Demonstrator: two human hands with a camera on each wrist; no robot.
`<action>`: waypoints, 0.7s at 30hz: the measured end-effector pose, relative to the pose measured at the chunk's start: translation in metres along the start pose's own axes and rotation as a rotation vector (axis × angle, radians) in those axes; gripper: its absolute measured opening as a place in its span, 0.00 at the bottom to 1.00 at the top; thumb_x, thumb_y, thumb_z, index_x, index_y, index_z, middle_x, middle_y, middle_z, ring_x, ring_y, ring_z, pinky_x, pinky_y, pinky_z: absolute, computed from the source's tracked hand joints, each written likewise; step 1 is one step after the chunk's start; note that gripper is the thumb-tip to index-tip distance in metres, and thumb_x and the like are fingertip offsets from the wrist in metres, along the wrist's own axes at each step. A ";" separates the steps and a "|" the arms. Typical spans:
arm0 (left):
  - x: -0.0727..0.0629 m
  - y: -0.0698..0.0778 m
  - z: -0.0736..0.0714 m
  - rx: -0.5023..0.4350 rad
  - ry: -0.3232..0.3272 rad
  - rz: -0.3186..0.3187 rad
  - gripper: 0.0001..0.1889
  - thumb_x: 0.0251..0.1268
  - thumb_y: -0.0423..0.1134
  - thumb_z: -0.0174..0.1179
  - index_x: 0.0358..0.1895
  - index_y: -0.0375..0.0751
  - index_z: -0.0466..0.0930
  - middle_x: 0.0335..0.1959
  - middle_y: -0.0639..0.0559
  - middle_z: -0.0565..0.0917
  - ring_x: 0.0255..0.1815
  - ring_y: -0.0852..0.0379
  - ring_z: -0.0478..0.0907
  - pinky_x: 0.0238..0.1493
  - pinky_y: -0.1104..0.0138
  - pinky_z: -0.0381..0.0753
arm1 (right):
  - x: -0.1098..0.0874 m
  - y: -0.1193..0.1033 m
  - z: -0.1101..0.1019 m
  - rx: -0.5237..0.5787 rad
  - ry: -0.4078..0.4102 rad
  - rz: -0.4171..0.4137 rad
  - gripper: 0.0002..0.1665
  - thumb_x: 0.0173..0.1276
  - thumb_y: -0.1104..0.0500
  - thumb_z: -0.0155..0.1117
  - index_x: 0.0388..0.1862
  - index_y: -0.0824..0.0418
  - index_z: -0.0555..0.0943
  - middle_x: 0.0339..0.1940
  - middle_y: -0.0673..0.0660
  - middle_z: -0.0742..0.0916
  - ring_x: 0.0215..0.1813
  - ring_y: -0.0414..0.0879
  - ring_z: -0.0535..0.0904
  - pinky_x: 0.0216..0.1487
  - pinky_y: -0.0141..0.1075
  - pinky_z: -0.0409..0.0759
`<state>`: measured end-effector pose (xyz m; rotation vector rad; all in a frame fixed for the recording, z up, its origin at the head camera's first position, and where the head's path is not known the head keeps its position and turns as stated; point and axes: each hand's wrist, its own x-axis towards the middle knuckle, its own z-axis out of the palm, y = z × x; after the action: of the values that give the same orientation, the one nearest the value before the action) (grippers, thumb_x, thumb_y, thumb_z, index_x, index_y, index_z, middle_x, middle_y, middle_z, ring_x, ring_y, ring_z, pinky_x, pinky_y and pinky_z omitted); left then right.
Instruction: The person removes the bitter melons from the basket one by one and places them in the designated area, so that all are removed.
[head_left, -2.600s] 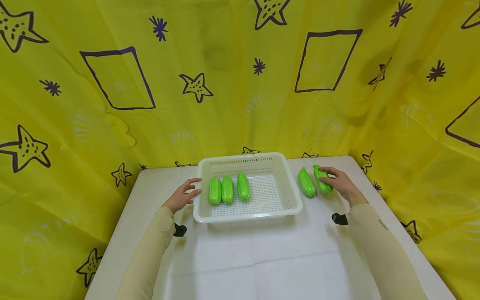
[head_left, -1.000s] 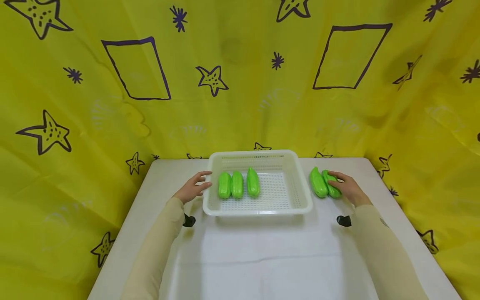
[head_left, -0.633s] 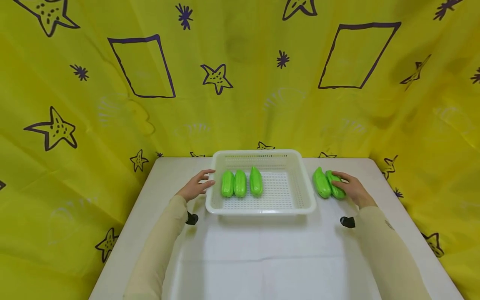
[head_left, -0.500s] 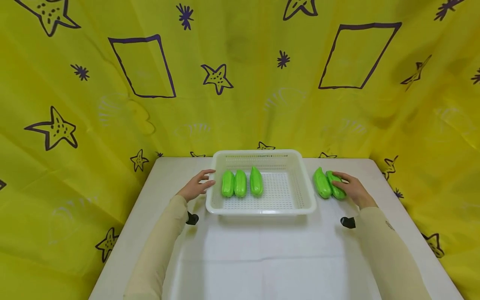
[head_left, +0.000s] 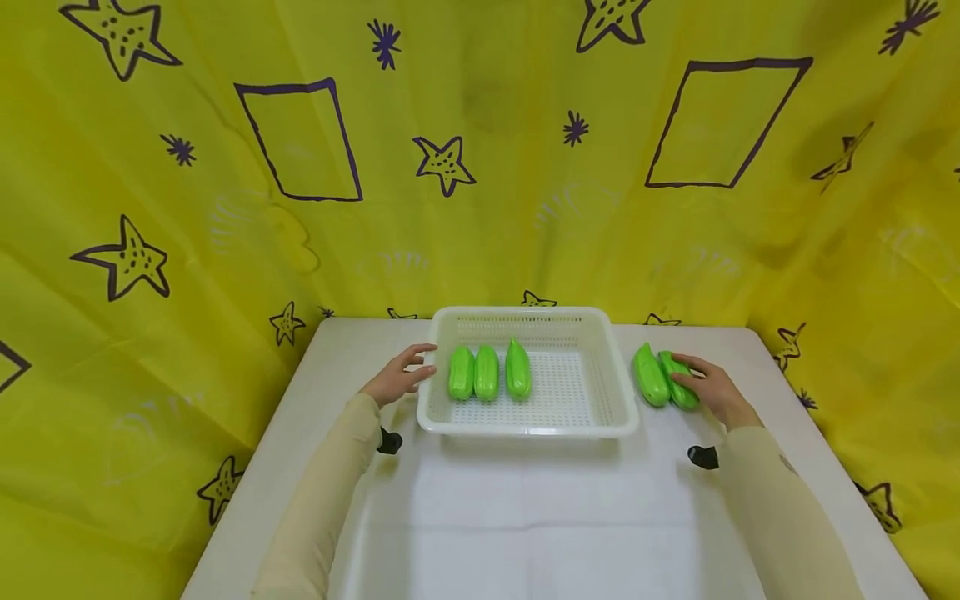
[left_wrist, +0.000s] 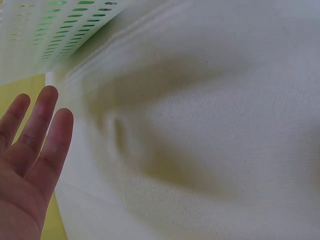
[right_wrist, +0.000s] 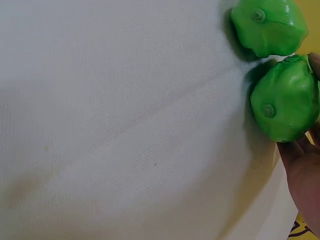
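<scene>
In the head view my right hand (head_left: 716,392) grips a ridged green gourd (head_left: 678,382) on the table, right of the basket. A second green gourd (head_left: 651,375) lies close along its left side. The right wrist view shows the held gourd (right_wrist: 287,102) between thumb and fingers, with the other gourd (right_wrist: 272,27) next to it. My left hand (head_left: 397,377) is at the left rim of a white plastic basket (head_left: 525,431), fingers spread and loosely bent. Its fingers (left_wrist: 42,125) look straight in the left wrist view. Three green gourds (head_left: 487,373) lie upright-pointing, side by side, in the basket's left half.
A white cloth covers the table (head_left: 525,525). Yellow curtains (head_left: 487,242) with dark star drawings hang behind and along both sides. Dark objects (head_left: 703,457) show beside both wrists. The basket's right half shows bare perforated floor (head_left: 562,387).
The right hand has shifted its gourd left, closing the gap to its neighbour. The left hand has stayed at the basket's left rim. The head view has swung slightly left.
</scene>
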<state>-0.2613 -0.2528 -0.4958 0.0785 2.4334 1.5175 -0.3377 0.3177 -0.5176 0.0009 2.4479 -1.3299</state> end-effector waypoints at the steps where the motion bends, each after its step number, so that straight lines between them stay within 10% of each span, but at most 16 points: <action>1: 0.000 0.000 0.000 -0.003 0.002 -0.003 0.29 0.73 0.49 0.56 0.73 0.54 0.61 0.72 0.34 0.60 0.69 0.38 0.65 0.59 0.49 0.75 | 0.000 0.001 0.000 -0.001 0.000 -0.001 0.43 0.74 0.44 0.57 0.79 0.59 0.54 0.79 0.69 0.50 0.75 0.72 0.44 0.70 0.66 0.48; 21: -0.004 0.002 0.003 -0.003 0.023 0.014 0.29 0.71 0.50 0.58 0.73 0.52 0.62 0.70 0.33 0.63 0.66 0.37 0.68 0.58 0.48 0.76 | -0.001 -0.008 -0.006 -0.027 0.042 -0.058 0.43 0.75 0.43 0.54 0.79 0.61 0.52 0.78 0.73 0.49 0.74 0.74 0.46 0.68 0.68 0.50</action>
<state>-0.2571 -0.2500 -0.4945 0.0785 2.4531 1.5359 -0.3399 0.3181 -0.5082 -0.0492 2.5189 -1.3337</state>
